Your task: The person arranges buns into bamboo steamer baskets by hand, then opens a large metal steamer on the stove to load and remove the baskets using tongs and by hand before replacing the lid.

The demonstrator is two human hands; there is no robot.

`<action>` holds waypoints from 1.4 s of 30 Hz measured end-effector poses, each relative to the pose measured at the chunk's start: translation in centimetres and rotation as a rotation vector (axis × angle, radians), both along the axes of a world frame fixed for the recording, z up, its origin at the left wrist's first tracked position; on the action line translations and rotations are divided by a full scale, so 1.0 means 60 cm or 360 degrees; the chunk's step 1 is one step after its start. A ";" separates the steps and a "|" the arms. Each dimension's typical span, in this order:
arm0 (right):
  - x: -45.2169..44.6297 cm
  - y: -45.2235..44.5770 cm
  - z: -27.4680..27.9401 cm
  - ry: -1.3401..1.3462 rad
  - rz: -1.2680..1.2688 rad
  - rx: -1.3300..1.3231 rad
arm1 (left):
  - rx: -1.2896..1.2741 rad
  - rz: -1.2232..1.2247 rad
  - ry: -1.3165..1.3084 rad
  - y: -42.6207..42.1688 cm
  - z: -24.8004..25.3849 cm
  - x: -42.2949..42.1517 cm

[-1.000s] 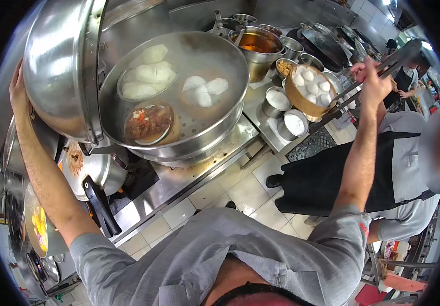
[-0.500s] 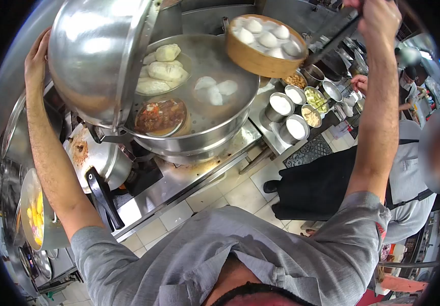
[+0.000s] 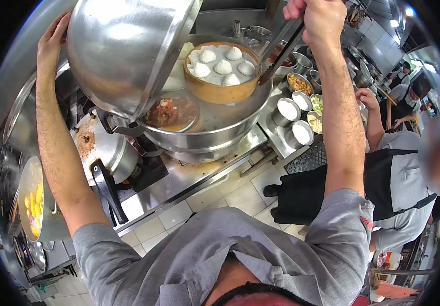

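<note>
At the upper left, my left hand (image 3: 52, 41) grips the back of a large domed metal lid (image 3: 118, 51), its fingertips partly hidden behind it. The lid is tilted up over a wide steamer pot (image 3: 204, 136). My right hand (image 3: 325, 21) is closed around the handles of metal tongs (image 3: 281, 57). Their tips meet the right rim of a round bamboo steamer basket (image 3: 221, 93), which holds several white pleated buns (image 3: 223, 67). The basket is over the steamer's perforated tray; whether it touches is unclear. Beside it sits a bowl of reddish-brown food (image 3: 173, 115), with pale buns (image 3: 174, 81) partly covered behind.
Metal tubs of white powder (image 3: 300, 133) and a tub of nuts (image 3: 300, 84) stand right of the steamer. A lidded pot with a black handle (image 3: 105, 186) and a pot of corn (image 3: 35, 204) are at left. A co-worker in a black apron (image 3: 306, 196) stands close at right.
The bamboo basket has moved left and down, over the steamer's middle, covering the three white pieces there. My right hand has moved left with the tongs. The lid has shifted slightly right in view.
</note>
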State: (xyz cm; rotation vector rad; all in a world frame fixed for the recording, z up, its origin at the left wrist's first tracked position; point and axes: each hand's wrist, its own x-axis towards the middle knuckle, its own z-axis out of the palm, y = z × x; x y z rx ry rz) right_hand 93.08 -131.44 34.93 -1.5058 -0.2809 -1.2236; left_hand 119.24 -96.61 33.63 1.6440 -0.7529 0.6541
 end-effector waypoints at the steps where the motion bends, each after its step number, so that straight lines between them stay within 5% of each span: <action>1: 0.000 0.002 -0.006 0.0005 0.0004 -0.0008 | 0.0008 0.0025 -0.0003 0.000 0.000 0.003; 42: -0.009 -0.032 -0.055 0.0147 -0.0193 -0.0024 | 0.0162 0.0012 -0.0089 -0.030 0.006 0.018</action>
